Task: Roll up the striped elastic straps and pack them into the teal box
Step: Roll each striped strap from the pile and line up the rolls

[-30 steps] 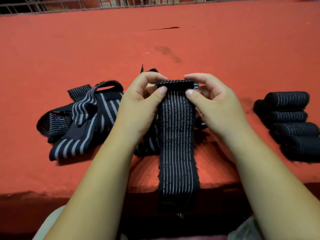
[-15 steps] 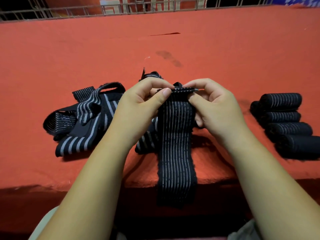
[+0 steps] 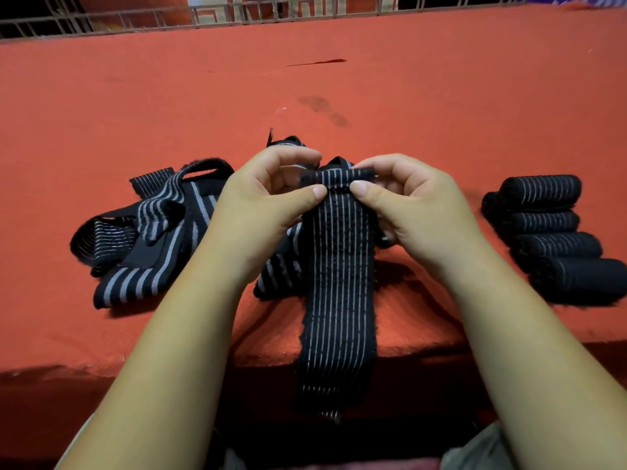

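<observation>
So both hands, left (image 3: 261,212) and right (image 3: 412,206), pinch the rolled top of one strap (image 3: 339,266), its tail draping off the table (image 3: 101,96) edge. Loose pile (image 3: 152,232) sits left, finished rolls (image 3: 549,232) right.

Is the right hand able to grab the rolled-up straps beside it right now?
Probably not yet: the right hand is busy pinching the strap with the left hand. Nothing lies between it and the rolled straps, though.
</observation>
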Demonstrator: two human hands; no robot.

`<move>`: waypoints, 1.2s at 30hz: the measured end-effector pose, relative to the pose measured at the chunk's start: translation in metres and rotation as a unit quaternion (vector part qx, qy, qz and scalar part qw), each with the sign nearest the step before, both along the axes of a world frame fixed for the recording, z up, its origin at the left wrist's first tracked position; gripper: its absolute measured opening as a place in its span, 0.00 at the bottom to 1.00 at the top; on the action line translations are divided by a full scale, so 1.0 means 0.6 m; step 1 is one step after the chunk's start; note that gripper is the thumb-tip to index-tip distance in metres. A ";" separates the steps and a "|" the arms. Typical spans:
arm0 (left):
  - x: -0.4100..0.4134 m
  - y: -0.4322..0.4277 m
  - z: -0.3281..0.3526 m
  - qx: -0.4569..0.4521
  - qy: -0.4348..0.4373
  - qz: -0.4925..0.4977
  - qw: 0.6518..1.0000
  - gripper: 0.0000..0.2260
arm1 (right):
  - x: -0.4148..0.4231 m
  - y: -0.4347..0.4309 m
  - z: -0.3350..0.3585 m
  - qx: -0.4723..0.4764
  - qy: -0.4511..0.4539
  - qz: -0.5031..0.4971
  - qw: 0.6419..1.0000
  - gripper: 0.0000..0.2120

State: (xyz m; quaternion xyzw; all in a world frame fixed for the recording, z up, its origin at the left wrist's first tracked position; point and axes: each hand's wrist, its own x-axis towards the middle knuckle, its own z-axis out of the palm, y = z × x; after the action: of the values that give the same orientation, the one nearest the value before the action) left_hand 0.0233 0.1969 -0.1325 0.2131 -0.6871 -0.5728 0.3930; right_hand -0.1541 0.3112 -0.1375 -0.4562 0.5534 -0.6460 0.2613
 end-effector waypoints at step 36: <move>0.009 0.006 0.006 0.130 0.022 -0.065 0.989 0.13 | -0.008 0.006 -0.008 0.002 0.007 0.009 1.000 0.11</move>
State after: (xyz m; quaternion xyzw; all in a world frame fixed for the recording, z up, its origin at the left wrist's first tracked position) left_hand 0.0286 0.2004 -0.1290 0.2046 -0.6104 -0.6861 0.3388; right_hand -0.1589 0.3147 -0.1422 -0.4650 0.5520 -0.6398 0.2642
